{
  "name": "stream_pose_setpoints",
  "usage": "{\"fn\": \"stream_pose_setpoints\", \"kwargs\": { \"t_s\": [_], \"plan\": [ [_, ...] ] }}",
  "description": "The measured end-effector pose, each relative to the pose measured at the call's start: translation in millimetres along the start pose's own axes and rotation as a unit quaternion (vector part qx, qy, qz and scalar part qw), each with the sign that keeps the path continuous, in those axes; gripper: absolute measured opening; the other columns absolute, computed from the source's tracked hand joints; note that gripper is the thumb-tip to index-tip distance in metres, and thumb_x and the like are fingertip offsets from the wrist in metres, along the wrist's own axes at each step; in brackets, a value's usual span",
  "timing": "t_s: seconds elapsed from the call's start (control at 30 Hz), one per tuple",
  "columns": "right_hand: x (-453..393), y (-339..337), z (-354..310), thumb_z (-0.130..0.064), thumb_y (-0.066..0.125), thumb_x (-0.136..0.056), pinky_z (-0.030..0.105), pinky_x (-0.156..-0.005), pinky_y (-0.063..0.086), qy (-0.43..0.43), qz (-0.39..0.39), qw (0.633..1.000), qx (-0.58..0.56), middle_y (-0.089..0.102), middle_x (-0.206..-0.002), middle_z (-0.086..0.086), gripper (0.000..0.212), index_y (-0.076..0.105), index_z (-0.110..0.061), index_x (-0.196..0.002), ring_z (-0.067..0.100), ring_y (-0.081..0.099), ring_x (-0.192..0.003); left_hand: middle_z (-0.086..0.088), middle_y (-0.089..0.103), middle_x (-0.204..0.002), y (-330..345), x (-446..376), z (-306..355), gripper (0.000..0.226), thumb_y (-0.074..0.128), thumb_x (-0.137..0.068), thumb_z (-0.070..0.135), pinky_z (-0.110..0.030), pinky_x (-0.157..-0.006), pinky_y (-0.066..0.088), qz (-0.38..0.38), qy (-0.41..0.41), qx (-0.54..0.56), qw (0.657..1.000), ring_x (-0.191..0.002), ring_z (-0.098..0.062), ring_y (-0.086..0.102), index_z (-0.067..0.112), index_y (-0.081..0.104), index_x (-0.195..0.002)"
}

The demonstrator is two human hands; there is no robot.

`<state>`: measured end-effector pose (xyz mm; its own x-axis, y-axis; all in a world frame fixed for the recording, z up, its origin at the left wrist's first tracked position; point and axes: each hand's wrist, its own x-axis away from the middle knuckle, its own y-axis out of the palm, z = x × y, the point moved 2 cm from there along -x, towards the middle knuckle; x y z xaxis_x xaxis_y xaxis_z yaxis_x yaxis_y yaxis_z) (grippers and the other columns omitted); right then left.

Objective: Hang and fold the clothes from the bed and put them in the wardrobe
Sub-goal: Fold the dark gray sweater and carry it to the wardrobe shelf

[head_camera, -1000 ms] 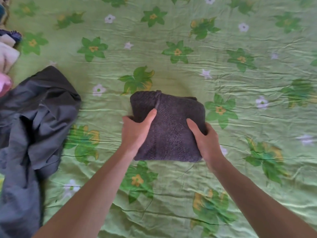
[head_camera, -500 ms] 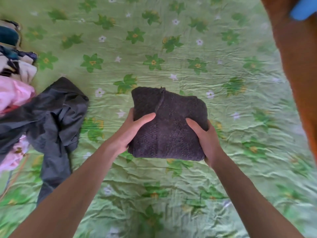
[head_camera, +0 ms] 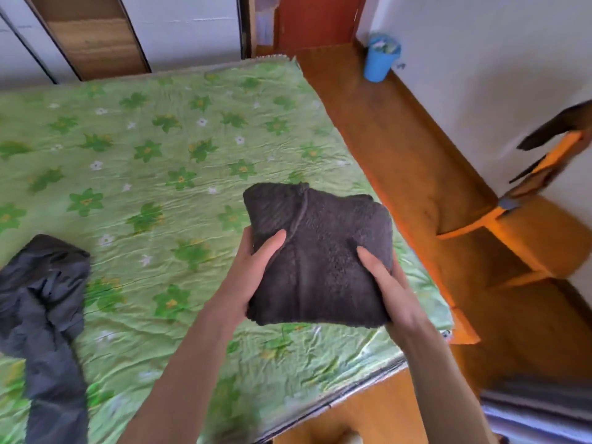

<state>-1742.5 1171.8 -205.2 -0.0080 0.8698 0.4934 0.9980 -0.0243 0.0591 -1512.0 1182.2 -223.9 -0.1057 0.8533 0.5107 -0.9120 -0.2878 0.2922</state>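
Observation:
A folded dark grey fleece garment (head_camera: 320, 251) is held up above the right part of the bed (head_camera: 153, 193), which has a green flowered sheet. My left hand (head_camera: 253, 270) grips its left edge, thumb on top and fingers underneath. My right hand (head_camera: 384, 283) grips its right edge the same way. A crumpled dark grey garment (head_camera: 41, 302) lies unfolded on the bed at the left.
A wooden floor (head_camera: 416, 161) runs along the bed's right side. A blue bin (head_camera: 379, 57) stands by the far wall next to a red-brown door (head_camera: 317, 20). An orange wooden chair (head_camera: 525, 219) is at the right. Wardrobe panels (head_camera: 93, 33) stand behind the bed.
Both hands lifted the folded fleece garment off the sheet. My view swung up and to the right, bringing the floor, chair, bin and door into sight.

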Motion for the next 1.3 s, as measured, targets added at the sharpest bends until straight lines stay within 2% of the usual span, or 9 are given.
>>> {"fn": "stream_pose_setpoints", "kwargs": {
  "t_s": [0.1, 0.17, 0.33, 0.43, 0.53, 0.73, 1.0, 1.13, 1.3],
  "plan": [
    [38, -67, -13, -0.04, 0.087, -0.073, 0.044, -0.09, 0.06, -0.034, 0.048, 0.998, -0.028, 0.078, -0.114, -0.005, 0.057, 0.064, -0.035, -0.124, 0.02, 0.075, -0.105, 0.004, 0.076, -0.118, 75, 28, -9, 0.03, 0.073, -0.095, 0.04, -0.034, -0.073, 0.061, -0.029, 0.005, -0.047, 0.998, -0.096, -0.015, 0.078, 0.039, 0.061, -0.122],
    [61, -115, -20, -0.036, 0.083, -0.077, 0.045, -0.088, 0.061, -0.043, 0.076, 0.995, -0.05, 0.078, -0.111, -0.004, 0.047, 0.065, -0.035, -0.121, 0.021, 0.076, -0.101, 0.004, 0.076, -0.117, 122, 47, -19, 0.032, 0.073, -0.094, 0.046, -0.034, -0.072, 0.06, -0.058, -0.007, -0.068, 0.996, -0.095, -0.015, 0.078, 0.04, 0.06, -0.124],
    [99, -238, -23, -0.035, 0.081, -0.082, 0.051, -0.096, 0.058, -0.064, 0.107, 0.99, -0.071, 0.078, -0.115, 0.001, 0.049, 0.064, -0.028, -0.127, 0.024, 0.076, -0.104, 0.004, 0.077, -0.121, 224, 86, -63, 0.067, 0.092, -0.075, 0.041, -0.045, -0.087, 0.061, -0.147, -0.014, -0.1, 0.984, -0.107, -0.021, 0.076, 0.041, 0.057, -0.131],
    [112, -302, -20, -0.044, 0.087, -0.075, 0.055, -0.099, 0.056, -0.059, 0.116, 0.988, -0.081, 0.077, -0.116, 0.003, 0.062, 0.063, -0.026, -0.129, 0.027, 0.075, -0.105, 0.001, 0.078, -0.116, 281, 99, -93, 0.058, 0.086, -0.08, 0.029, -0.041, -0.079, 0.063, -0.158, 0.005, -0.088, 0.983, -0.104, -0.024, 0.077, 0.035, 0.058, -0.131],
    [121, -355, -18, -0.055, 0.084, -0.073, 0.053, -0.1, 0.056, -0.054, 0.126, 0.985, -0.102, 0.077, -0.116, 0.003, 0.065, 0.064, -0.027, -0.128, 0.026, 0.076, -0.105, -0.004, 0.078, -0.118, 331, 111, -114, 0.052, 0.08, -0.083, 0.03, -0.047, -0.084, 0.062, -0.159, -0.003, -0.062, 0.985, -0.106, -0.029, 0.076, 0.031, 0.059, -0.131],
    [127, -424, -27, -0.058, 0.078, -0.078, 0.052, -0.098, 0.057, -0.054, 0.154, 0.976, -0.146, 0.078, -0.114, 0.004, 0.061, 0.065, -0.026, -0.128, 0.027, 0.076, -0.103, -0.008, 0.076, -0.121, 406, 112, -126, 0.06, 0.088, -0.081, 0.032, -0.054, -0.094, 0.059, -0.173, 0.02, -0.084, 0.981, -0.109, -0.031, 0.075, 0.026, 0.06, -0.132],
    [93, -489, -70, -0.047, 0.078, -0.082, 0.054, -0.1, 0.056, -0.08, 0.183, 0.965, -0.168, 0.079, -0.112, 0.005, 0.045, 0.067, -0.029, -0.123, 0.028, 0.076, -0.103, -0.006, 0.076, -0.122, 493, 75, -119, 0.052, 0.08, -0.085, 0.029, -0.049, -0.088, 0.06, -0.203, 0.043, -0.079, 0.975, -0.109, -0.029, 0.075, 0.029, 0.061, -0.132],
    [50, -522, -105, -0.052, 0.08, -0.078, 0.054, -0.099, 0.057, -0.071, 0.176, 0.969, -0.156, 0.077, -0.116, 0.004, 0.054, 0.062, -0.034, -0.125, 0.028, 0.077, -0.101, -0.007, 0.076, -0.122, 540, 34, -109, 0.047, 0.08, -0.088, 0.028, -0.048, -0.084, 0.061, -0.2, 0.049, -0.07, 0.976, -0.108, -0.029, 0.076, 0.03, 0.062, -0.131],
    [-16, -555, -161, -0.059, 0.079, -0.069, 0.053, -0.099, 0.057, -0.07, 0.157, 0.976, -0.132, 0.076, -0.119, 0.004, 0.06, 0.059, -0.04, -0.122, 0.026, 0.077, -0.101, -0.004, 0.075, -0.124, 597, -26, -82, 0.051, 0.084, -0.084, 0.036, -0.055, -0.092, 0.06, -0.193, 0.052, -0.06, 0.978, -0.108, -0.03, 0.076, 0.038, 0.062, -0.131]
  ]
}}
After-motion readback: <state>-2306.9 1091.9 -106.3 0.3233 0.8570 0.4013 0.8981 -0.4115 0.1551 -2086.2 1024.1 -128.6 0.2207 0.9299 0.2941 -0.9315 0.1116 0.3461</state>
